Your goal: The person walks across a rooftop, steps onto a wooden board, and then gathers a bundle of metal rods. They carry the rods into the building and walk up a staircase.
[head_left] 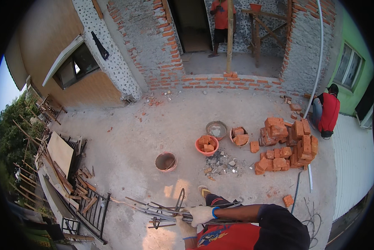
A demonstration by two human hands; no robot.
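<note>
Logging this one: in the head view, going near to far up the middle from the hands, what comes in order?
Left hand and right hand on the rods → rubble pile → orange basin → dark tub → low brick wall → standing person.

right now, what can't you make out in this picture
- Metal bars, head view: partly hidden by the right hand
- Left forearm, head view: cut off by the lower edge
- Crouching person's hands, head view: hidden by their body
- Doorway's interior, head view: too dark
</note>
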